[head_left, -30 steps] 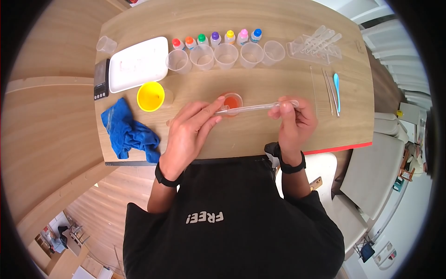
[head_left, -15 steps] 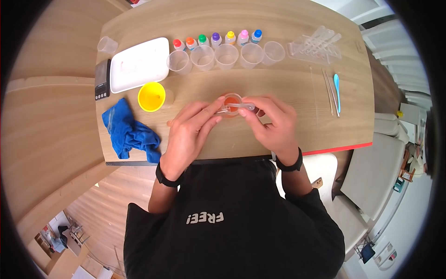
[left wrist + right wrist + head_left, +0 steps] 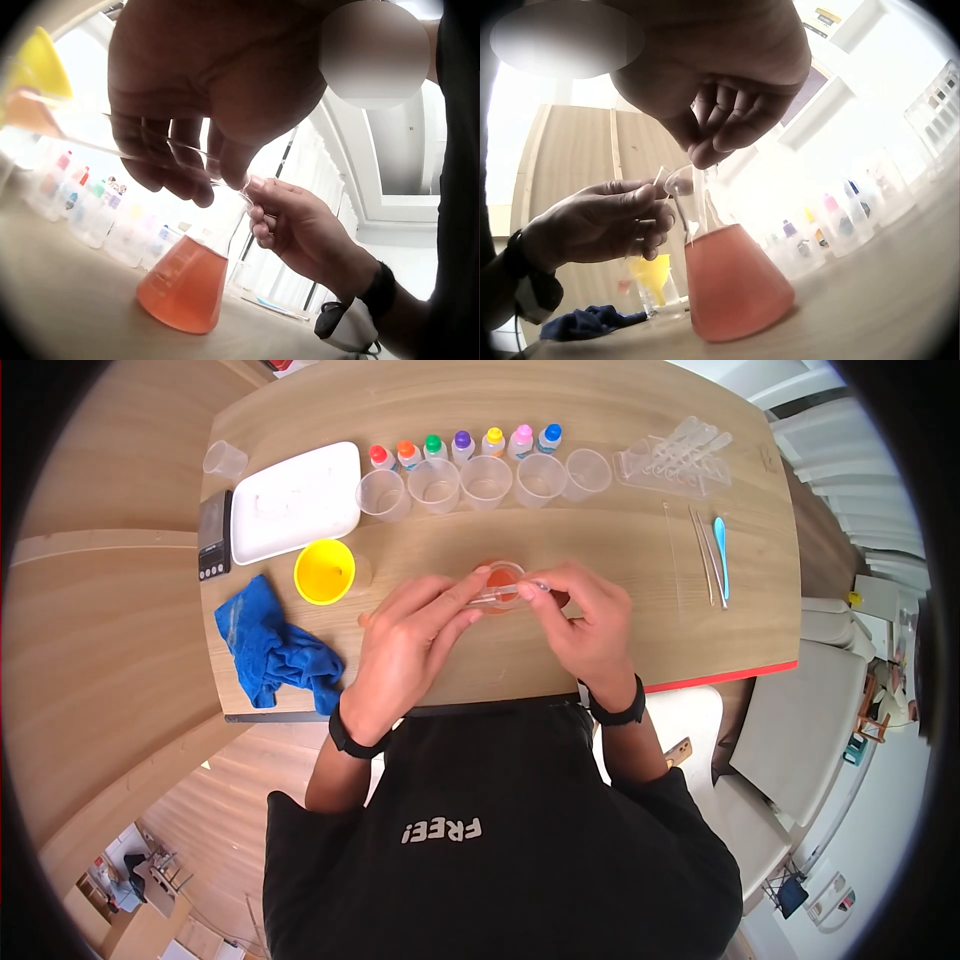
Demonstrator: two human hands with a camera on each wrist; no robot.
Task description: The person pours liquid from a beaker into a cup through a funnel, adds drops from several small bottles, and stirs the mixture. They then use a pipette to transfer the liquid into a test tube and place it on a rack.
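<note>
A conical flask (image 3: pixel 739 289) of orange-red liquid stands on the table between the two hands. My right hand (image 3: pixel 585 622), above its mouth, pinches a clear plastic dropper (image 3: pixel 700 184) whose stem goes down into the flask's neck. My left hand (image 3: pixel 405 635), beside the flask's mouth, holds a clear test tube (image 3: pixel 34 112) between thumb and fingers. That tube lies almost level, its mouth toward the flask and its rounded end pointing left, with orange liquid at that end. The palm hides much of the tube in the head view.
A yellow cup-shaped piece (image 3: pixel 325 572), a blue cloth (image 3: pixel 275 645), a white tray (image 3: pixel 297 500) and a scale (image 3: pixel 214 535) are on the left. Clear cups (image 3: pixel 487 480) and color-capped bottles (image 3: pixel 462 445) line the back. A rack of droppers (image 3: pixel 675 460) and a blue spoon (image 3: pixel 720 555) are right.
My right hand has moved left, taking the dropper from lying level at the test tube's mouth to standing in the flask. My left hand has stayed almost in place with the tube.
</note>
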